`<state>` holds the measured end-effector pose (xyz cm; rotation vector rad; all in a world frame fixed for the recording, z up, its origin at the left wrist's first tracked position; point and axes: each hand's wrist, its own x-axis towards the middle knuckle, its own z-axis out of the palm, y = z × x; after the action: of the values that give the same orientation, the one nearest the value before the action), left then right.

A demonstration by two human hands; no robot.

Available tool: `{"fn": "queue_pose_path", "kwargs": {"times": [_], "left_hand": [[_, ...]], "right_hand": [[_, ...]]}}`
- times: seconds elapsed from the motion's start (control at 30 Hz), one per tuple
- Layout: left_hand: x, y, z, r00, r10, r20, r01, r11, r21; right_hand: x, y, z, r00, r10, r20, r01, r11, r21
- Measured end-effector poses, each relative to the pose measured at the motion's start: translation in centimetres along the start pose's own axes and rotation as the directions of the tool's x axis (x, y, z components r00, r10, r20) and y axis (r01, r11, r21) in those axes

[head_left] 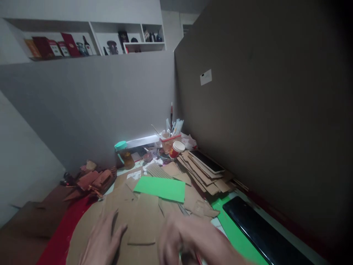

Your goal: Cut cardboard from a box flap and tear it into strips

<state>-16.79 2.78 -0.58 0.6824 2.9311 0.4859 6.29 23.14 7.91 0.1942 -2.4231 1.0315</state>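
My left hand (100,239) lies flat with fingers apart on a large brown cardboard sheet (143,221) at the bottom of the view. My right hand (193,239) is blurred beside it, fingers curled low over the cardboard; a red and a green sliver show under it, but whether it grips anything is unclear. A green paper sheet (161,188) lies on the cardboard just beyond both hands.
Stacked cardboard strips (198,173) carry a phone (206,161). A black keyboard (261,232) sits on a green mat (234,232) at right. Paper cup (176,149), pen holder (171,136) and jar (127,156) stand at the back. Cardboard scraps (93,180) pile at left.
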Motion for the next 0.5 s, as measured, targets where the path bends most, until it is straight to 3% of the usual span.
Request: {"fn": "queue_pose_path", "kwargs": {"times": [0.13, 0.23, 0.37, 0.5], "left_hand": [[1.0, -0.1, 0.4, 0.999, 0.006, -0.033, -0.008, 0.999, -0.046], [1.6, 0.6, 1.4, 0.996, 0.088, -0.03, -0.091, 0.987, -0.132], [1.9, 1.5, 2.8, 0.971, 0.235, -0.05, -0.24, 0.939, -0.246], [1.9, 1.7, 3.4, 0.965, 0.261, -0.019, -0.249, 0.893, -0.376]], "right_hand": [[6.5, 8.3, 0.3, 0.965, 0.209, 0.157, -0.153, 0.939, -0.309], [9.2, 12.4, 1.7, 0.909, 0.355, 0.218, -0.215, 0.847, -0.486], [9.5, 13.4, 4.3, 0.885, 0.401, 0.238, -0.218, 0.807, -0.549], [9.0, 13.4, 4.8, 0.885, 0.407, 0.228, -0.254, 0.831, -0.495]]}}
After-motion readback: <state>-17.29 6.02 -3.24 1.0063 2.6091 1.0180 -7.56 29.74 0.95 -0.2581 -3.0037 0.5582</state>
